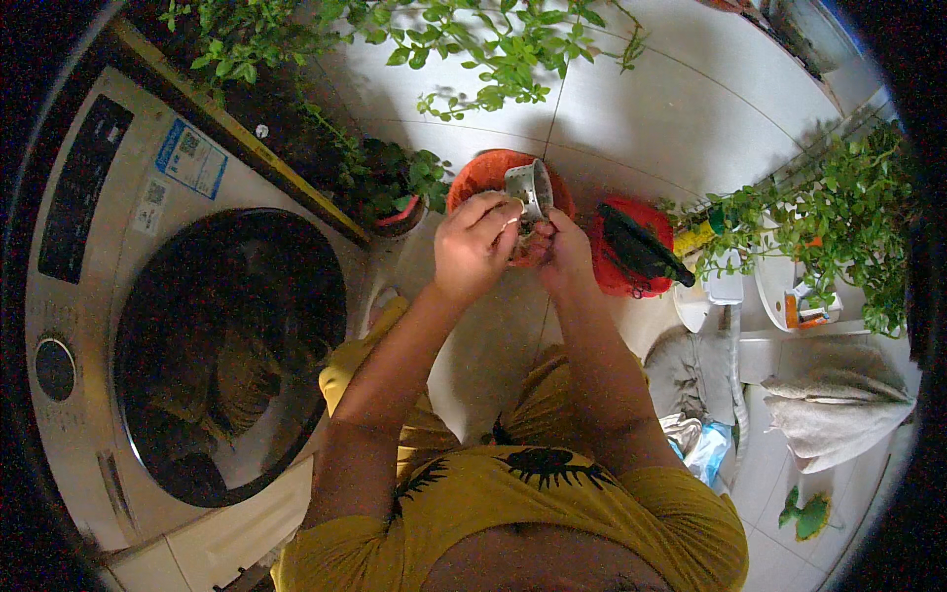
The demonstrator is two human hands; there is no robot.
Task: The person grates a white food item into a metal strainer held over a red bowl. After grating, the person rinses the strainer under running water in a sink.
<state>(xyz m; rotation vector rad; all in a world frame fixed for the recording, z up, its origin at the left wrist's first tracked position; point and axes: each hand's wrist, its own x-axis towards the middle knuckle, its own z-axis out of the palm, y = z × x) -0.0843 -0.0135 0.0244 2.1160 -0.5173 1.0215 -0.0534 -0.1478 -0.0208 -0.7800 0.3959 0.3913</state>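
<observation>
A metal cup-like piece with holes in its wall (527, 183), tilted on its side, is held over an orange-red basin (473, 172) on the floor. My right hand (566, 248) grips its rim from the right and below. My left hand (473, 244) is at its left side, fingers bent together near a small pale bit; whether they pinch that bit or the metal wall I cannot tell. Between the hands, the lower part of the piece and what may be inside it are hidden.
A red container (632, 277) with a dark green object (640, 244) across it stands right of the basin. A washing machine (89, 370) fills the left. Leafy plants (510, 52) hang at the top and right. A grey cloth (836, 414) hangs at the right.
</observation>
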